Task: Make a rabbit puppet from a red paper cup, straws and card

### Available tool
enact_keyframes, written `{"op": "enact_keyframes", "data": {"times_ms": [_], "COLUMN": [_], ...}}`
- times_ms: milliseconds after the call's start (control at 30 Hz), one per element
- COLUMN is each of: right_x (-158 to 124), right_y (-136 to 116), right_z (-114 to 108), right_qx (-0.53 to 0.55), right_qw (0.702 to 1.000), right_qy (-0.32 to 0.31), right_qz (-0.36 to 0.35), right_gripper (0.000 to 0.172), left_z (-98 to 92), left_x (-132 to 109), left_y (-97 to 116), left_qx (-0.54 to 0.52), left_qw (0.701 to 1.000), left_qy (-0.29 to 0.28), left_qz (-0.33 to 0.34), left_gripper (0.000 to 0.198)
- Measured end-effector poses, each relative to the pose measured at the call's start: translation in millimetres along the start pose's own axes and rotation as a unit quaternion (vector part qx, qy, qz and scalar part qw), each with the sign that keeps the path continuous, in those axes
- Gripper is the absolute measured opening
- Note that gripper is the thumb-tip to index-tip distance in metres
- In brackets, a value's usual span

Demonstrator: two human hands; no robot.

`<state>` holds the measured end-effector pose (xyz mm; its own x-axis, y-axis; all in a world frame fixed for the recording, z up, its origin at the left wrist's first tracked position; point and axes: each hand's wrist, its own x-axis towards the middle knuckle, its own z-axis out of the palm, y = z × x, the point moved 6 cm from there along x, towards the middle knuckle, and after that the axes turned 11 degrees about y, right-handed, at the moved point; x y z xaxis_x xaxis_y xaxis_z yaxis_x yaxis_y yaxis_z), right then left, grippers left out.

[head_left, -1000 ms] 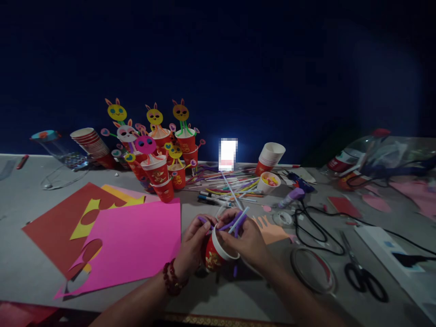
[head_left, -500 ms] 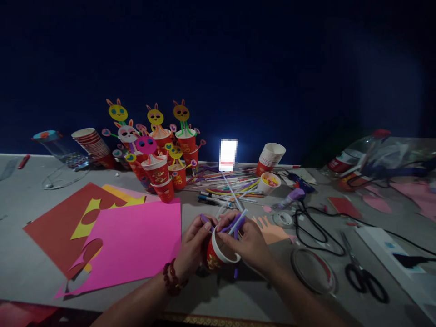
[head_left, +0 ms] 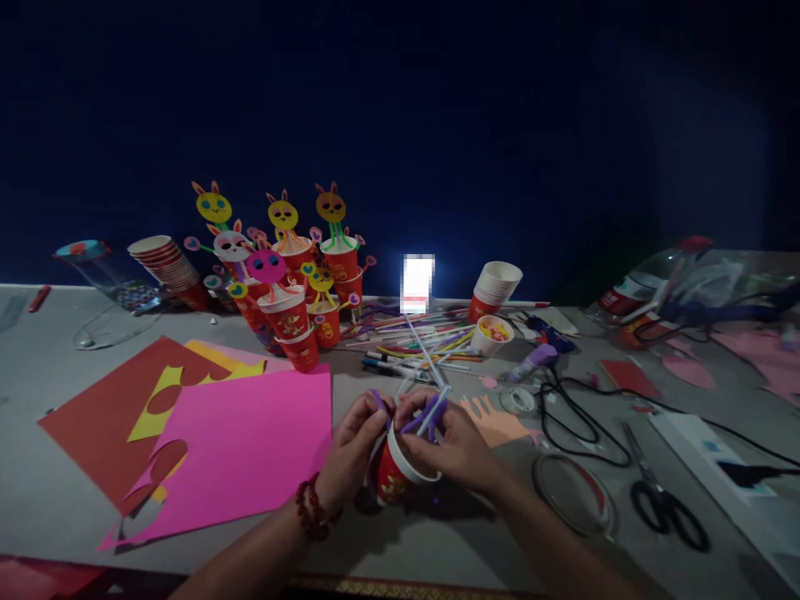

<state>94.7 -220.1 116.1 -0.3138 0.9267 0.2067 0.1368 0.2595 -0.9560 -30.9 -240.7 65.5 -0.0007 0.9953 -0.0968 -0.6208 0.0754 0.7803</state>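
A red paper cup (head_left: 395,473) with a white rim sits tilted between my hands, low in the middle of the grey table (head_left: 56,483). My left hand (head_left: 354,450), with a bead bracelet on its wrist, is closed round the cup's left side and pinches a purple straw (head_left: 378,402) at the rim. My right hand (head_left: 453,442) is closed over the cup's right rim, gripping purple and pale blue straws (head_left: 430,410) that stick up from it.
Pink paper (head_left: 250,442) over yellow and red sheets lies left. Finished cup rabbits (head_left: 293,275) stand behind, beside stacked cups (head_left: 168,262). Loose straws and pens (head_left: 418,346), white cups (head_left: 497,287), a glue gun (head_left: 550,333), cables, tape rolls (head_left: 572,496) and scissors (head_left: 662,500) fill the right.
Both hands and the cup have stayed in place. The fingers shifted slightly on the straws, drawing them closer together over the cup's rim.
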Motion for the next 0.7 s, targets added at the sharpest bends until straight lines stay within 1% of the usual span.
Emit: {"op": "enact_keyframes", "data": {"times_ms": [67,167,267,367,467,533,633,700], "right_x": [0,1,1,1,1,1,0,0], "right_y": [1,4,10,12,10,8,5,3], "right_z": [-1,-3,-4,-5,-5,-4,-4,-5], "right_qx": [0.015,0.045,0.064,0.061,0.074,0.087,0.098,0.1], "right_qw": [1.0,0.998,0.996,0.996,0.995,0.995,0.994,0.994], "right_qy": [0.015,0.042,0.055,0.059,0.05,0.036,0.032,0.036], "right_qz": [0.003,0.01,0.027,0.037,0.043,0.045,0.042,0.035], "right_gripper": [0.016,0.023,0.032,0.039,0.049,0.053,0.052,0.05], "left_z": [0.7,-1.4,-1.8,0.4,1.5,1.9,1.3,0.3], "left_x": [-1,-1,-1,0,1,1,3,4], "left_y": [2,7,14,19,19,17,12,7], "left_qx": [0.007,0.06,0.127,0.163,0.169,0.164,0.147,0.122], "left_qw": [1.0,0.996,0.983,0.971,0.968,0.969,0.975,0.983], "left_qy": [-0.009,-0.022,-0.045,-0.073,-0.087,-0.098,-0.104,-0.097], "left_qz": [0.012,0.061,0.127,0.162,0.167,0.16,0.129,0.092], "left_gripper": [0.008,0.007,0.005,0.006,0.005,0.005,0.006,0.006]}}
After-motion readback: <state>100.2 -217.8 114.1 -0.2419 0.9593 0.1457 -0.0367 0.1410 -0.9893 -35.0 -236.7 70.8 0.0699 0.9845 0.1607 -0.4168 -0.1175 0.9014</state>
